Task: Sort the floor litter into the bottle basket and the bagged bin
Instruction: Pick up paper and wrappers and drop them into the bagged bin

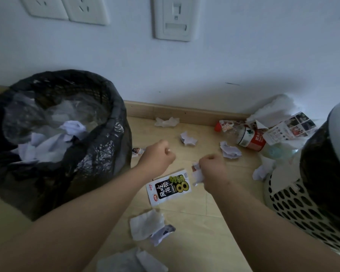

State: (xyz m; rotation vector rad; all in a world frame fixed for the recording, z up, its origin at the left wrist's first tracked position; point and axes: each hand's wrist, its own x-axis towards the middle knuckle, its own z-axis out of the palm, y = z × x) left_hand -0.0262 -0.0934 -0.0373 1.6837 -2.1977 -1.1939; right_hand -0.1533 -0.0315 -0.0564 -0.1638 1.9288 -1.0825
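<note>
Head view shows two hands over the floor (pixel 196 222): the left hand (pixel 157 156) is curled into a fist just beside the one black bagged bin (pixel 98 154), which has crumpled paper inside, and I cannot tell if it holds anything. The right hand (pixel 212 169) pinches one white paper scrap (pixel 197 175) above one snack wrapper (pixel 168 187). One plastic bottle (pixel 249 139) lies near the wall just beside one printed leaflet (pixel 289 128), one perforated basket (pixel 294 203) stands at right, and at least six crumpled papers (pixel 188 138) lie loose on the floor.
</note>
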